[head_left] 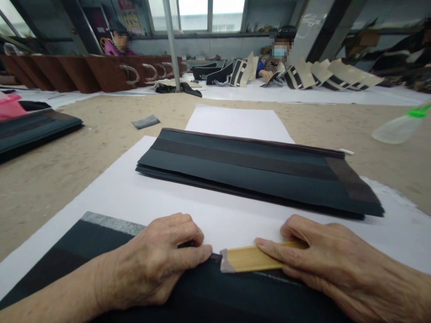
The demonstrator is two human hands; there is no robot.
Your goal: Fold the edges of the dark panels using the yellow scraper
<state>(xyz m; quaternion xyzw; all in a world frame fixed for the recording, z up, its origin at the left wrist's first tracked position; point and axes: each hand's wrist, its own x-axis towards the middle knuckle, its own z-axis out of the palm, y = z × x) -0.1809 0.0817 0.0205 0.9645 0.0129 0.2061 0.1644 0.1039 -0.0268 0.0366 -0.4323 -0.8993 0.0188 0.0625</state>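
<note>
Pressing the wooden stick [252,258] onto the dark sheet [202,291], your right hand [336,264] grips it; your left hand [158,264] lies curled, fingers hiding the sheet's edge.

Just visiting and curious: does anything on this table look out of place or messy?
Little stands out. A small grey scrap lies alone on the bare tabletop, away from the paper. The dark stack sits skewed on its white sheet. The left hand presses dark card; the right hand holds a wooden stick.
</note>
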